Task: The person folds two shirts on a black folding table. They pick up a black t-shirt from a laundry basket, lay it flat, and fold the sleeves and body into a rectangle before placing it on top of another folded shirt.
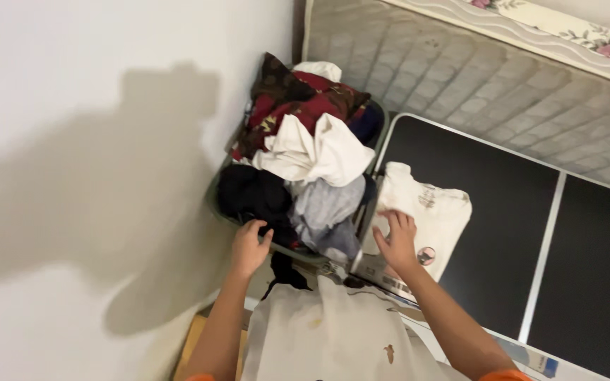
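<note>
A dark green laundry basket (214,204) stands against the wall, heaped with clothes: a white shirt (319,152), a red patterned cloth (298,102), a black garment (252,194) and a grey one (323,204). My left hand (250,247) rests on the basket's near rim beside the black garment, fingers curled over the edge. My right hand (397,240) lies flat, fingers spread, on a folded cream T-shirt (432,212) that sits on the black table (503,212).
A white cloth with brown stains (333,331) hangs below my arms. A quilted mattress (503,85) leans behind the table. The white wall (93,141) bounds the left side. A metal strip (545,247) divides the tabletop.
</note>
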